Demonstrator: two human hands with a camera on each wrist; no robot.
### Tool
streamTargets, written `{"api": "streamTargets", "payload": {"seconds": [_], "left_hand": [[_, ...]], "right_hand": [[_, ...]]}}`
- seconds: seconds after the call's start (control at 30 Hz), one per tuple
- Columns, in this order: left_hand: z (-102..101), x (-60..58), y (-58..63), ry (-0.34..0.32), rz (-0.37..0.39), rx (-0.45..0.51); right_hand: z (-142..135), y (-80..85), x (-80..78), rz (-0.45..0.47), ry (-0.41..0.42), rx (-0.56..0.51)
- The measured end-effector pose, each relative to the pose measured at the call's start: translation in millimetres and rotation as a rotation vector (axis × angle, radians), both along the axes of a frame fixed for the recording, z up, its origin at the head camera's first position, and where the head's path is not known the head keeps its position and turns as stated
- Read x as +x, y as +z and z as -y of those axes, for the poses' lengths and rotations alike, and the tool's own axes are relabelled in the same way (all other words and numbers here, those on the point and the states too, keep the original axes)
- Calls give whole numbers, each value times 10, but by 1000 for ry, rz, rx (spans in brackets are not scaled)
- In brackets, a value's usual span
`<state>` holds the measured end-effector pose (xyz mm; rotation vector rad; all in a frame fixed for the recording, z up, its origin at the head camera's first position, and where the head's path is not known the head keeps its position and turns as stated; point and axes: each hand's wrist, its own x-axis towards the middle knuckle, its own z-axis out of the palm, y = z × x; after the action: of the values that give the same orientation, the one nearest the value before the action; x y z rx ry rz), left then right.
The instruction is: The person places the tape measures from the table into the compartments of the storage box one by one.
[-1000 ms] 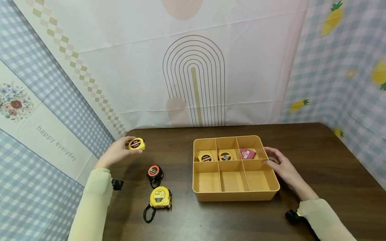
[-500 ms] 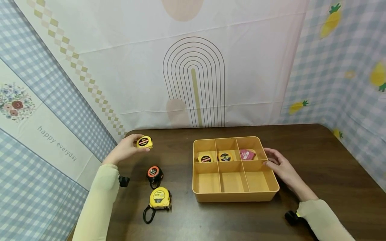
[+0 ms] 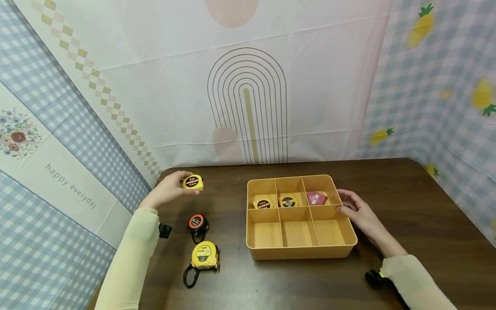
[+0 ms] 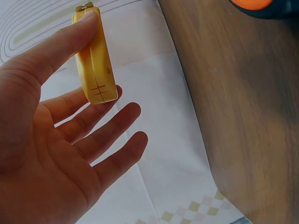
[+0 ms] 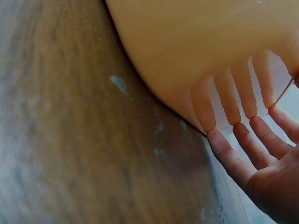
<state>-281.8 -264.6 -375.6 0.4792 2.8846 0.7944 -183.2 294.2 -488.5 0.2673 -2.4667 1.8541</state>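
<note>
the held tape measure (image 4: 96,60) looks like smooth plastic with a small metal hook (image 4: 84,7), and the divided tray (image 3: 302,253) like smooth plastic, its outside glossy enough to reflect. the tabletop (image 3: 232,288) shows wood grain under a soft sheen; the backdrop (image 3: 317,86) is matt, creased cloth, the sleeves (image 3: 129,258) soft matt fabric
</note>
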Motion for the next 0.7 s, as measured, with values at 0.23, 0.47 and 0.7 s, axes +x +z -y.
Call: {"api": "streamTargets", "payload": {"seconds": [0.23, 0.47, 0.7], "left_hand": [[-99, -41, 9, -21, -6, -12], [-226, -55, 47, -34, 3, -16], [-343, -87, 73, -69, -17, -45]], "right_hand": [[1, -8, -5, -9, 1, 0], [11, 3, 11, 6, -4, -2], [16, -9, 9, -23, -6, -2]]}}
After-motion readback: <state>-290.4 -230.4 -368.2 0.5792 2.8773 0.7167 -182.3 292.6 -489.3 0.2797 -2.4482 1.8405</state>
